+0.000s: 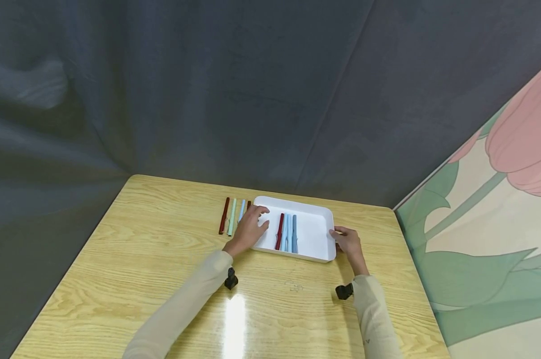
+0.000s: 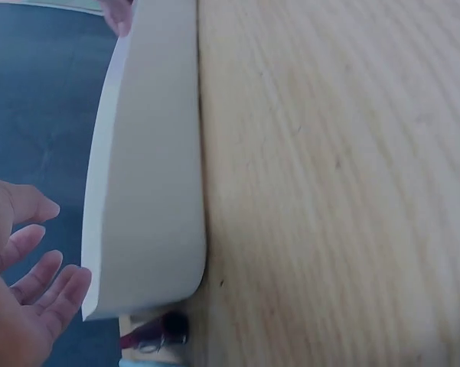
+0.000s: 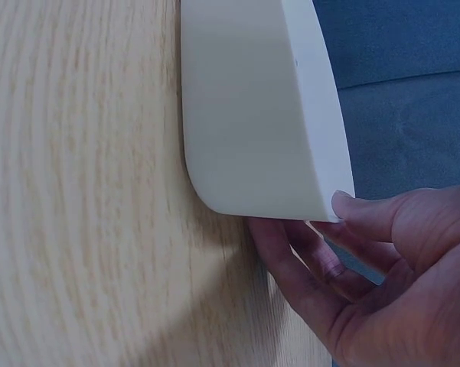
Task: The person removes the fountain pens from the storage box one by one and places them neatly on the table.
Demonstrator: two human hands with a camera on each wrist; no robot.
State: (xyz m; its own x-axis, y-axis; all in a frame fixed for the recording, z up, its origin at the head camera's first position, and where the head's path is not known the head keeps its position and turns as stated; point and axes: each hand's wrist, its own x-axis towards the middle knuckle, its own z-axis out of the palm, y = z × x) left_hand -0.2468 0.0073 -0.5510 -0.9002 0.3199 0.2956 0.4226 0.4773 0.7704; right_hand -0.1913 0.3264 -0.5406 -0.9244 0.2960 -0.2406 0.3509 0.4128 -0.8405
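A white tray (image 1: 313, 234) lies on the wooden table, with a dark red pen (image 1: 280, 232), two light blue pens (image 1: 287, 233) and a grey-blue pen (image 1: 295, 234) side by side inside. At its right end, my right hand (image 1: 348, 243) pinches the rim, thumb on top and fingers under the outer wall, as the right wrist view shows. My left hand (image 1: 251, 227) hovers over the tray's left end. Its fingers (image 2: 57, 287) are spread and loosely bent, with nothing between them and the thumb.
Left of the tray lie a dark red pen (image 1: 224, 216), a light green pen (image 1: 232, 217), a light blue pen (image 1: 241, 209) and another dark red pen (image 1: 248, 204), the last two partly behind my left hand. A dark curtain (image 1: 252, 99) hangs along the table's back edge.
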